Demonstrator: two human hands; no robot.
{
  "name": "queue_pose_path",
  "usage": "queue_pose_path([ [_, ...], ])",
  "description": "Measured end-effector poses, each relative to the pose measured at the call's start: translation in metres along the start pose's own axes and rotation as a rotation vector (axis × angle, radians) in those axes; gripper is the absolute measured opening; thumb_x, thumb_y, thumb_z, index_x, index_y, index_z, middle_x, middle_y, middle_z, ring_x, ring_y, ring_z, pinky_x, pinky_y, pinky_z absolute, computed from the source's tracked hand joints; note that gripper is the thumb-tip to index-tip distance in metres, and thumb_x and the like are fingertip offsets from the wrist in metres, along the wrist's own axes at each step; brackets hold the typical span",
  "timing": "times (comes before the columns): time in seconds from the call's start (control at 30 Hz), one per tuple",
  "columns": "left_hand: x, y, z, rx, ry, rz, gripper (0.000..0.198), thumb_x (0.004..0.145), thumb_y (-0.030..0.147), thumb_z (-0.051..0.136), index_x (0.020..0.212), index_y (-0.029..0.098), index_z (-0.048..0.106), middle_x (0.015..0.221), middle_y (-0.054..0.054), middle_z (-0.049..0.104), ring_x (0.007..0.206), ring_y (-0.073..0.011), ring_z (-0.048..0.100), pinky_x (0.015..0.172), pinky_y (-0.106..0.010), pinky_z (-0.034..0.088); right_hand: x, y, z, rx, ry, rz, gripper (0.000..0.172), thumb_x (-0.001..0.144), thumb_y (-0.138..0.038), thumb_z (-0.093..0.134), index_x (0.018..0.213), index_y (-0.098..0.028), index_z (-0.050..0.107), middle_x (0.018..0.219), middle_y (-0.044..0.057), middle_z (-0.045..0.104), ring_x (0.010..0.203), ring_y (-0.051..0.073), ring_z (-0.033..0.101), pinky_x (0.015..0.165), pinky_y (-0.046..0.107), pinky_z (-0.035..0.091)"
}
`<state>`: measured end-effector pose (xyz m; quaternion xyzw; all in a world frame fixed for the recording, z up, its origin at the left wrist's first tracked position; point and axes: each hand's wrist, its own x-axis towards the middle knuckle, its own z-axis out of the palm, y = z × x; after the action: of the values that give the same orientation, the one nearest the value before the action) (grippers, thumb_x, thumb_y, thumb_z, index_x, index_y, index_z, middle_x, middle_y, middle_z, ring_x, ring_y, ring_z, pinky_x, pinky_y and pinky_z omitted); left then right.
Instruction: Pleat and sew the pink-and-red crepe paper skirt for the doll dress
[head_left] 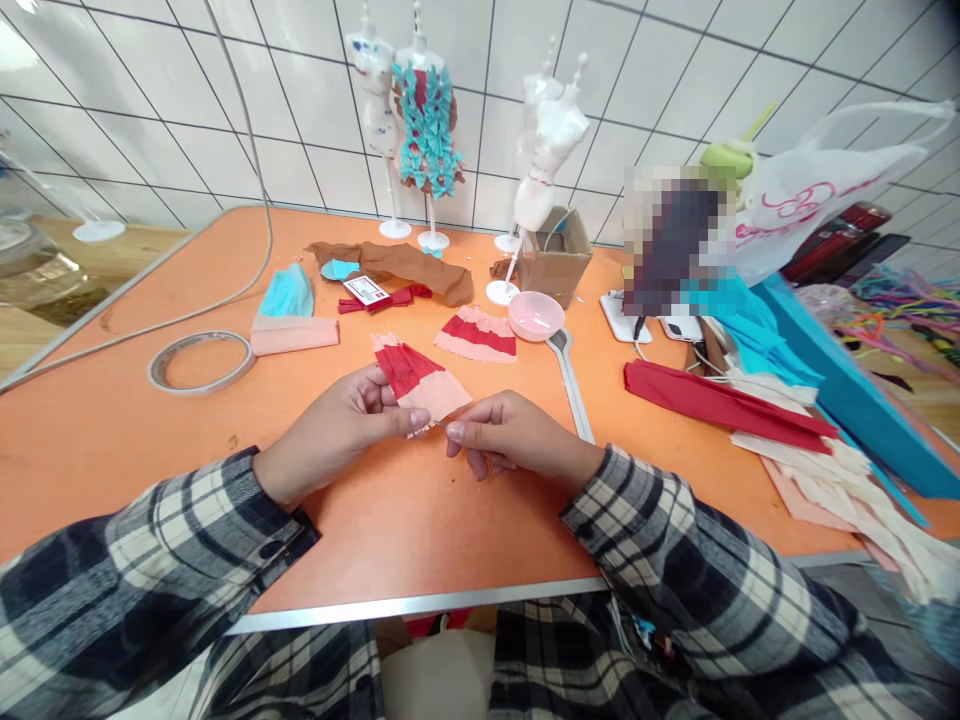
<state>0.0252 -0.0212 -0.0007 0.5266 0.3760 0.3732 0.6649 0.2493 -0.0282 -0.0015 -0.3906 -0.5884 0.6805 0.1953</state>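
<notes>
My left hand (352, 412) grips a fan-shaped piece of red and pink crepe paper (420, 378), its thumb on the lower edge. The piece is held above the table, its red band running across the pink. My right hand (514, 432) is closed in a pinch at the piece's lower right corner, thumb against index finger. A second red and pink crepe paper piece (477, 334) lies flat just beyond. Beside it stand a pink bowl (536, 315) and a grey, long-handled tool (574, 385).
A tape roll (201, 362) lies at left near folded pink paper (294, 336). Small white mannequins (551, 130) and one dressed in blue bows (429, 125) stand along the tiled wall, near a cardboard box (556, 255). Rolled red paper (724, 405) lies right. A cable (251, 150) crosses left.
</notes>
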Motion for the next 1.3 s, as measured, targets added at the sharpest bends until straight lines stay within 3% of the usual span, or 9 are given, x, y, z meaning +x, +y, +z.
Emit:
queue_pose_path([
  [0.6,-0.0003,-0.0017,-0.0031,0.01,0.017,0.047,0.029,0.076,0.034,0.085,0.089,0.017,0.065,0.076,-0.001,0.068,0.072,-0.0159,0.062,0.072,-0.028,0.051,-0.0002,-0.0025,0.0007,-0.024,0.031,0.003,0.046,0.082,-0.059,0.071,0.081,-0.013,0.071,0.054,-0.001,0.062,0.042,0.006,0.043,0.042,0.021,0.03],
  [0.77,0.0007,-0.0024,-0.0025,-0.006,0.033,0.06,0.033,0.069,0.028,0.091,0.091,0.017,0.069,0.078,-0.001,0.07,0.073,-0.0159,0.064,0.073,-0.028,0.052,0.0004,-0.0048,0.0024,-0.041,0.05,0.017,0.047,0.08,-0.059,0.073,0.082,-0.013,0.071,0.055,-0.001,0.064,0.043,0.006,0.044,0.043,0.02,0.032],
  [1.07,0.0022,-0.0035,-0.003,-0.013,0.045,0.074,0.032,0.068,0.025,0.092,0.089,0.016,0.07,0.076,0.0,0.07,0.07,-0.0131,0.062,0.068,-0.024,0.053,0.0004,-0.0056,0.0032,-0.036,0.059,0.028,0.034,0.088,-0.046,0.068,0.081,-0.013,0.07,0.055,-0.001,0.064,0.042,0.006,0.045,0.043,0.02,0.032],
  [1.3,0.0024,-0.0041,-0.002,-0.011,0.039,0.071,0.031,0.068,0.024,0.091,0.091,0.016,0.071,0.077,0.0,0.072,0.071,-0.0129,0.064,0.07,-0.023,0.054,0.0016,-0.0019,0.0029,-0.011,0.053,-0.008,0.035,0.088,-0.047,0.067,0.08,-0.013,0.07,0.054,-0.001,0.064,0.043,0.006,0.046,0.043,0.02,0.033],
])
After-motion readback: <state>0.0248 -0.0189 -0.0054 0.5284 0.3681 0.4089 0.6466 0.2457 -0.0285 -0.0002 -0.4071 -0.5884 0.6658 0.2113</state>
